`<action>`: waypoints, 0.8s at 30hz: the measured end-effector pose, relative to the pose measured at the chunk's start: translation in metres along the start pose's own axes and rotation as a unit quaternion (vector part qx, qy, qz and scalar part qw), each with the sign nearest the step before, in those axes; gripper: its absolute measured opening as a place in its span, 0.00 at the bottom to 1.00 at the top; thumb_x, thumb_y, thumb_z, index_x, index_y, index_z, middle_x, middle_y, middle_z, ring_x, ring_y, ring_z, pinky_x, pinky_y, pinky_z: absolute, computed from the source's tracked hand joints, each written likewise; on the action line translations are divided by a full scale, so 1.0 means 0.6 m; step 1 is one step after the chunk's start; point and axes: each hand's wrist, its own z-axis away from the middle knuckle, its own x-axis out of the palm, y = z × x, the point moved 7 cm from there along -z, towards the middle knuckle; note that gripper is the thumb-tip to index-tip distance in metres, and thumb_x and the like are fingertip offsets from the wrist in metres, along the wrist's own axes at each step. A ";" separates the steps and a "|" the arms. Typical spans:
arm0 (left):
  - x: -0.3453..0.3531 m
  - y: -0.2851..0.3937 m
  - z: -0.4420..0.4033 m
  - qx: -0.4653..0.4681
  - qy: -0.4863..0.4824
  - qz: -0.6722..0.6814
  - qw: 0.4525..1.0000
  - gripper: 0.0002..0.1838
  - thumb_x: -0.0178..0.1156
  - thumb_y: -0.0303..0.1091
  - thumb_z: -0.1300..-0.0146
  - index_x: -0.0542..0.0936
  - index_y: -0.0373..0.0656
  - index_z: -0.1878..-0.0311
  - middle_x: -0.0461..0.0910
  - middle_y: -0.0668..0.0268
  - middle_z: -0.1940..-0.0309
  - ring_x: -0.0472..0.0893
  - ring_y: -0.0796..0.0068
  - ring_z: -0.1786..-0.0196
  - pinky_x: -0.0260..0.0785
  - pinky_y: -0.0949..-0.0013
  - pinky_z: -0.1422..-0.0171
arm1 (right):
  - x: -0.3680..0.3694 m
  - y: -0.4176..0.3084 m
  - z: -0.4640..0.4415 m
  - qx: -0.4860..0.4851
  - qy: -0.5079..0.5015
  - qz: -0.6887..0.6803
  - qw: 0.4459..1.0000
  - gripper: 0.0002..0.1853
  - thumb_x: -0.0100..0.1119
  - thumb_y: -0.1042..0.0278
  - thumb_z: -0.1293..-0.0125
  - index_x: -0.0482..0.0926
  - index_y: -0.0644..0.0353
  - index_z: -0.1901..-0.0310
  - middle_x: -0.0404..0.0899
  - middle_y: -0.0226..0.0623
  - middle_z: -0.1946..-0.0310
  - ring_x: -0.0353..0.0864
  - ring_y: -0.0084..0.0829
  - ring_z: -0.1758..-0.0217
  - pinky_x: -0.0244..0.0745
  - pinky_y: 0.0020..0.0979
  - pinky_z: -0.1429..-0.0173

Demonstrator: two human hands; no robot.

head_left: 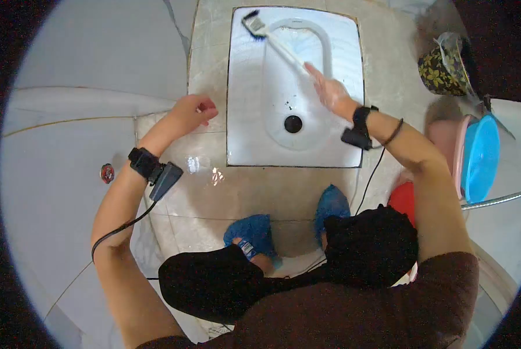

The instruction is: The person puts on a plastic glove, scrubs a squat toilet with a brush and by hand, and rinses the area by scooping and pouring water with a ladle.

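Observation:
My right hand [332,95] is closed around the white handle of a scrubbing brush [285,51]. The brush reaches up and to the left, and its head with dark bristles is over the top left corner of the white squat toilet [246,116]. Small dark specks lie in the basin above its round drain hole [293,124]. My left hand [197,112] hangs just left of the toilet's edge, fingers loosely curled and apart, with nothing visible in it.
Tiled floor [208,192] surrounds the toilet. My feet in blue shoe covers [254,232] stand below it. On the right are a patterned bin [442,71] with a plastic liner, a blue basin [482,157], a pink basin [461,154] and a metal hose [499,199].

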 end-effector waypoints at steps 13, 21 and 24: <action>-0.016 -0.064 0.003 -0.118 -0.005 0.006 0.993 0.13 0.56 0.38 0.43 0.74 0.40 0.60 0.75 0.69 0.71 0.75 0.82 0.72 0.67 0.78 0.71 | 0.075 0.012 0.231 -0.198 -0.065 0.210 0.955 0.27 0.32 0.70 0.38 0.49 0.43 0.36 0.74 0.46 0.64 0.78 0.35 0.71 0.72 0.35 0.69; -0.030 -0.002 -0.005 -0.076 0.032 -0.042 0.996 0.12 0.54 0.37 0.43 0.74 0.37 0.62 0.74 0.68 0.75 0.74 0.81 0.75 0.64 0.76 0.74 | 0.011 0.034 0.045 -0.005 0.110 0.174 0.979 0.31 0.41 0.71 0.40 0.45 0.36 0.37 0.73 0.53 0.75 0.76 0.45 0.73 0.72 0.42 0.69; -0.040 -0.026 -0.003 -0.108 0.036 0.030 0.993 0.12 0.54 0.37 0.42 0.74 0.38 0.62 0.74 0.68 0.75 0.74 0.81 0.75 0.64 0.77 0.74 | 0.048 0.050 0.138 -0.024 0.069 0.134 0.988 0.30 0.40 0.71 0.39 0.46 0.36 0.37 0.73 0.54 0.78 0.74 0.49 0.75 0.70 0.43 0.70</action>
